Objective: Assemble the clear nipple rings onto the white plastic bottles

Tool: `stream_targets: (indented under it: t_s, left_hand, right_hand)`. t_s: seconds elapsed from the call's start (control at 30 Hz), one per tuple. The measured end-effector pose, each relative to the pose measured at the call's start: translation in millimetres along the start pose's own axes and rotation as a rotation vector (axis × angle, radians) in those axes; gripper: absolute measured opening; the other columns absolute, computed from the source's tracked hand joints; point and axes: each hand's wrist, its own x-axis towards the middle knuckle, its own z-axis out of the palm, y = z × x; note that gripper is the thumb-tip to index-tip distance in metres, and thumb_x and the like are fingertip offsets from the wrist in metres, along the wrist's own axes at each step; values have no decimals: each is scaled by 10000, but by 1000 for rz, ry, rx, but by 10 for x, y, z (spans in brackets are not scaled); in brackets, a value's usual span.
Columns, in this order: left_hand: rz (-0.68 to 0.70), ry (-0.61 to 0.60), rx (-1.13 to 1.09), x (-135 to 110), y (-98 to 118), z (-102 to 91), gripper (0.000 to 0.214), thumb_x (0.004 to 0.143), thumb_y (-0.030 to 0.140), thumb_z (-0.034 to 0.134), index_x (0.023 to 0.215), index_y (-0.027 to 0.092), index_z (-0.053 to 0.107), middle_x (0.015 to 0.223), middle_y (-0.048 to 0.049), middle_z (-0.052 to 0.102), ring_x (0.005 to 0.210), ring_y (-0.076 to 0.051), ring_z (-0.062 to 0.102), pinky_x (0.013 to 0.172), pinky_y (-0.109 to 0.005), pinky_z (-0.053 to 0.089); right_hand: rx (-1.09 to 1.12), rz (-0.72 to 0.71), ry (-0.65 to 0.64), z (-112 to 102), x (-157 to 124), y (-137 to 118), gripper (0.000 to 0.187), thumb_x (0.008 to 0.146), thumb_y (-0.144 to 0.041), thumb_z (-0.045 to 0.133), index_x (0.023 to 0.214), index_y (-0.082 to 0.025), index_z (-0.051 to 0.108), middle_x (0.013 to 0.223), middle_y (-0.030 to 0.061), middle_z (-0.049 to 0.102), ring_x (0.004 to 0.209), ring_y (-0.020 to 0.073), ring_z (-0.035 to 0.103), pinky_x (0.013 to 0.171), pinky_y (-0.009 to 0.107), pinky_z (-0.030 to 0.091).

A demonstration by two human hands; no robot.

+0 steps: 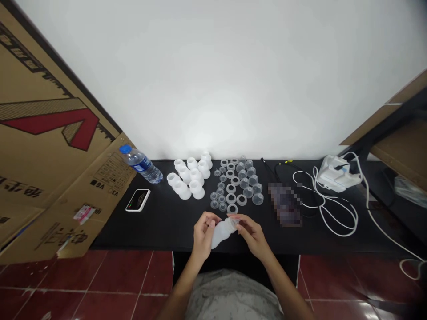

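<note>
My left hand wraps the upper body of a translucent white plastic bottle, which tilts down to the left above the black table. My right hand pinches the bottle's neck with its fingertips. Whether a small part sits in those fingers is hidden. Farther back stand several white bottle-shaped pieces, several clear plastic domes and several translucent rings, all out of reach of my fingers.
A water bottle lies at the table's back left, near a phone-like device. Large cardboard sheets lean at the left. A pixelated object, white cables and a white charger lie at the right.
</note>
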Motion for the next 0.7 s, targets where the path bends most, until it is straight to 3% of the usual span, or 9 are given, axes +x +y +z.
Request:
stream_targets:
  t_s: [0.13, 0.23, 0.33, 0.47, 0.53, 0.63, 0.7]
  left_hand:
    - [-169, -391, -264, -5, 39, -106, 541, 960, 705, 672, 1136, 195, 631, 987, -102, 740, 652, -213, 741, 485, -292, 591]
    - [-231, -591, -330, 10, 88, -130, 575, 871, 652, 814, 1158, 223, 559, 1073, -119, 742, 620, -201, 750, 460, -287, 593]
    - [-199, -562, -242, 5, 122, -99, 509, 861, 549, 856, 1129, 218, 576, 1049, -107, 748, 680, -205, 762, 523, -295, 619]
    - [-23, -384, 51, -43, 147, -34, 417, 843, 405, 880, 1164, 198, 712, 1000, -89, 798, 845, -230, 775, 719, -311, 636]
    - [42, -324, 146, -63, 158, -14, 406, 843, 360, 881, 1202, 213, 762, 1020, -87, 820, 854, -230, 776, 743, -308, 624]
    - [81, -285, 201, -70, 166, -1, 402, 857, 333, 868, 1241, 245, 785, 1055, -78, 834, 855, -229, 780, 751, -307, 618]
    - [95, -284, 232, -69, 161, 1, 407, 846, 318, 873, 1241, 261, 792, 1088, -75, 838, 883, -237, 784, 783, -318, 622]
  right_hand:
    - [8, 25, -48, -25, 3, -14, 324, 1089, -494, 646, 1308, -312, 799, 1324, 86, 796, 936, 241, 723, 764, 340, 581]
    - [39, 28, -72, -44, 25, -14, 316, 1062, -519, 681, 1244, -299, 817, 1323, 98, 785, 900, 233, 711, 730, 336, 572]
    - [76, 9, -7, -38, 54, 14, 320, 990, -559, 766, 1109, -268, 822, 1224, 109, 775, 868, 232, 697, 692, 330, 566]
    - [151, -26, 152, -3, 64, 89, 364, 879, -555, 882, 869, -238, 703, 997, 76, 724, 836, 227, 676, 669, 309, 558]
    - [160, -41, 182, 6, 52, 113, 375, 882, -578, 870, 909, -245, 697, 999, 72, 705, 840, 229, 666, 658, 304, 550]
    - [108, -34, 147, -1, 33, 115, 356, 960, -586, 781, 1098, -259, 762, 1180, 111, 704, 926, 252, 669, 672, 314, 543]
    - [91, -25, 150, -10, 31, 113, 294, 969, -539, 790, 1042, -255, 779, 1153, 103, 704, 922, 248, 666, 683, 313, 539]
